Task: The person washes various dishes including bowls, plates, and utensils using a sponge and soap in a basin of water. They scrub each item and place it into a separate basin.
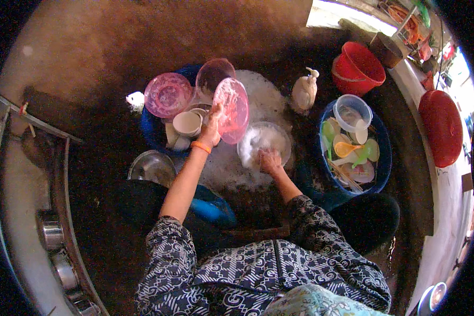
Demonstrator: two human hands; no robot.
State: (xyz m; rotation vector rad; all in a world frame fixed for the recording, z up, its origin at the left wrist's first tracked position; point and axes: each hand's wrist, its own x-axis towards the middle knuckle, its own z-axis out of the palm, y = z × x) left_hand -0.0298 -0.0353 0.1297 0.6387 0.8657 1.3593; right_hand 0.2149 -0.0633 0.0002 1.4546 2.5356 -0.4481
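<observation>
My left hand point(211, 129) grips the rim of a pink see-through plate point(231, 111), which is tilted on edge and streaked with suds. To its right, my right hand point(270, 160) reaches into a clear round bowl point(249, 138) of white foam. Its fingers are blurred and partly covered by foam, so whether they hold anything is hidden. Left of the pink plate, a blue tub point(148, 126) carries another pink dish point(168, 96), a clear pinkish bowl point(214, 77) and white cups point(187, 124).
Suds point(255, 92) cover the dark wet floor. On the right, a blue basin point(388, 152) holds spoons, ladles and a clear tub. Behind stand a pump bottle point(304, 94) and red buckets point(357, 71). A metal bowl point(151, 167) lies near my left knee. Pots point(51, 235) line a left-hand shelf.
</observation>
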